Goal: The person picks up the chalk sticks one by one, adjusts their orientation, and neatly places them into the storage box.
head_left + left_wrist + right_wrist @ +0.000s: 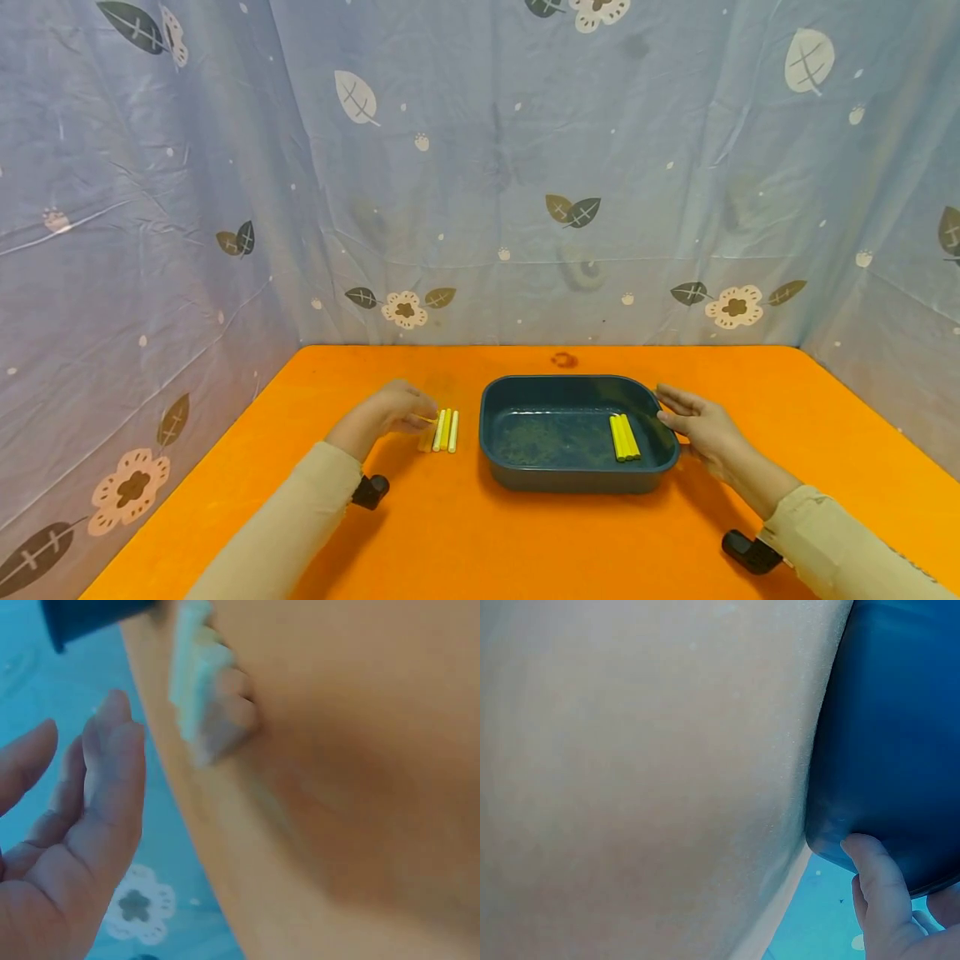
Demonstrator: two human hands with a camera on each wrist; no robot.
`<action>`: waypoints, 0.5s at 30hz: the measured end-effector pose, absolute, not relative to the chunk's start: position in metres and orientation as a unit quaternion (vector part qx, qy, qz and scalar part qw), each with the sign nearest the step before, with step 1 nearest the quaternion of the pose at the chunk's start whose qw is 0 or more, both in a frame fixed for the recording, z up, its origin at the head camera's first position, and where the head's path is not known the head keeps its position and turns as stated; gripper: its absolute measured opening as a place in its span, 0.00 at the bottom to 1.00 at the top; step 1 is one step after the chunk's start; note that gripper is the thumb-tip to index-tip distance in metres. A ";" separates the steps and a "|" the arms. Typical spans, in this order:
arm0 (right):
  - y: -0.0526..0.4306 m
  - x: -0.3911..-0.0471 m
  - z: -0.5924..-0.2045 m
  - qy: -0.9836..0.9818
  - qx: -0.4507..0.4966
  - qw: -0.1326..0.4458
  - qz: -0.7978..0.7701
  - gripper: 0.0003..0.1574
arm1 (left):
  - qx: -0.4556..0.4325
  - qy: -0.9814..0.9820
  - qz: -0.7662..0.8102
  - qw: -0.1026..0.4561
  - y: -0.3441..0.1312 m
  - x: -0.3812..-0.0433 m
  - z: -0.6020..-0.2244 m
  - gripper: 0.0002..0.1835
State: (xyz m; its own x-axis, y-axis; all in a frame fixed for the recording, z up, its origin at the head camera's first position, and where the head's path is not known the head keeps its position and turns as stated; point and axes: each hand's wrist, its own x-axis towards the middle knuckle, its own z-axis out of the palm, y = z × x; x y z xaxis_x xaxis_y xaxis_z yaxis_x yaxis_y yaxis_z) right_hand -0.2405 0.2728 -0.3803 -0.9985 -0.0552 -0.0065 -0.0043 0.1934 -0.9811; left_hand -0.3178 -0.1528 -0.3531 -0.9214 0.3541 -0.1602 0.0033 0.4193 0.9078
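Observation:
Several pale yellow chalk-like sticks [446, 431] lie side by side on the table, left of a dark blue-green tray [573, 481]. Close to their left side is my left hand [397, 407]. In the left wrist view its thumb and fingers [112, 776] are apart with nothing seen between them, and the sticks [202, 682] are blurred. A few yellow sticks [624, 437] lie together inside the tray on the right. My right hand [708, 429] touches the tray's right end, its fingers extended; in the right wrist view a fingertip [866, 851] meets the outer wall.
The orange table [570, 542] carries the tray and sticks. A blue curtain [480, 167] with leaf and flower prints hangs behind and along both sides. A small reddish mark [564, 360] shows behind the tray. Dark wrist cameras sit under both sleeves.

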 end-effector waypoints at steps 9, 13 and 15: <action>0.272 -0.238 -0.382 0.766 -0.025 0.022 -0.642 0.38 | -0.017 0.853 0.491 0.178 -0.155 -0.329 -0.367 0.13; 0.272 -0.239 -0.382 0.767 -0.021 0.019 -0.641 0.37 | -0.027 0.849 0.486 0.207 -0.158 -0.336 -0.371 0.09; 0.273 -0.239 -0.382 0.766 -0.020 0.020 -0.642 0.37 | -0.032 0.847 0.486 0.215 -0.159 -0.338 -0.372 0.08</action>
State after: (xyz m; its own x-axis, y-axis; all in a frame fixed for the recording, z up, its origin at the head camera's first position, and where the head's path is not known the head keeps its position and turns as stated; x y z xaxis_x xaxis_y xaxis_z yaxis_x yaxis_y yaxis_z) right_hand -0.2390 0.2726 -0.3817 -0.9984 -0.0561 -0.0058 -0.0041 0.1746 -0.9846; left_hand -0.3376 -0.1589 -0.3724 -0.9059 0.1540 -0.3945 -0.2630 0.5257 0.8090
